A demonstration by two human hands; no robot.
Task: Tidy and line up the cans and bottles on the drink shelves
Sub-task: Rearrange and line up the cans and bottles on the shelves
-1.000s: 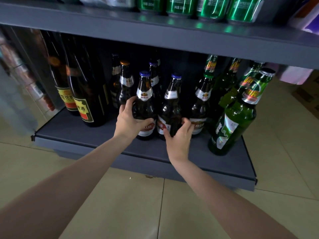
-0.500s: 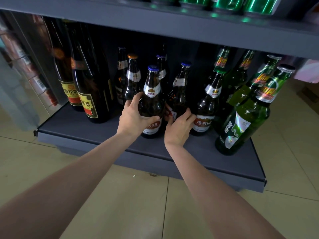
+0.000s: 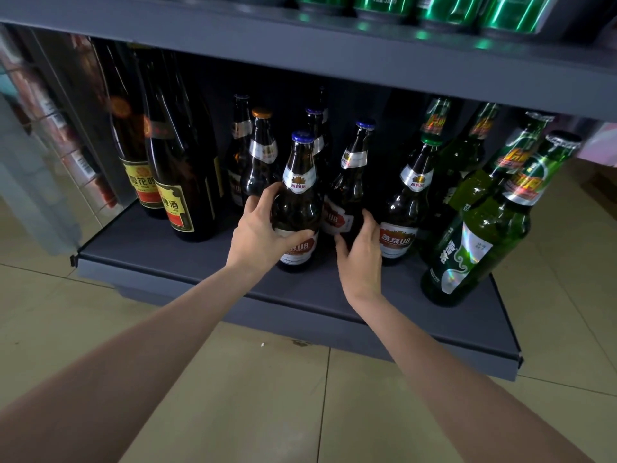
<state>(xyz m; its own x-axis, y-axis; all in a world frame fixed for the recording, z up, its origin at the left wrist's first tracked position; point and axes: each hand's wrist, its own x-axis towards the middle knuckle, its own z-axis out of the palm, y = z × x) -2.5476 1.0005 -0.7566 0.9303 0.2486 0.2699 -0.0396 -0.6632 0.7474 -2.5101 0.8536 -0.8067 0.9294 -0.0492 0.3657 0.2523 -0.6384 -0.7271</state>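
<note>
On the low grey shelf [image 3: 167, 259], my left hand [image 3: 258, 233] grips a dark brown beer bottle with a blue cap [image 3: 298, 198], thumb across its lower label. My right hand [image 3: 360, 255] curls round the base of a second blue-capped brown bottle [image 3: 349, 192], which tilts and stands a little further back. A third brown bottle with a green cap [image 3: 405, 208] stands upright just right of my right hand. More brown bottles [image 3: 262, 162] stand in rows behind.
Tall dark bottles with yellow labels [image 3: 180, 182] stand at the shelf's left. Green bottles [image 3: 480, 235] lean at the right end, near the edge. Green cans [image 3: 444, 8] line the shelf above. Tiled floor [image 3: 267, 396] lies below the shelf front.
Both hands stay on the same two bottles. The right-hand bottle has shifted back and tilted. The camera has moved closer and a little lower.
</note>
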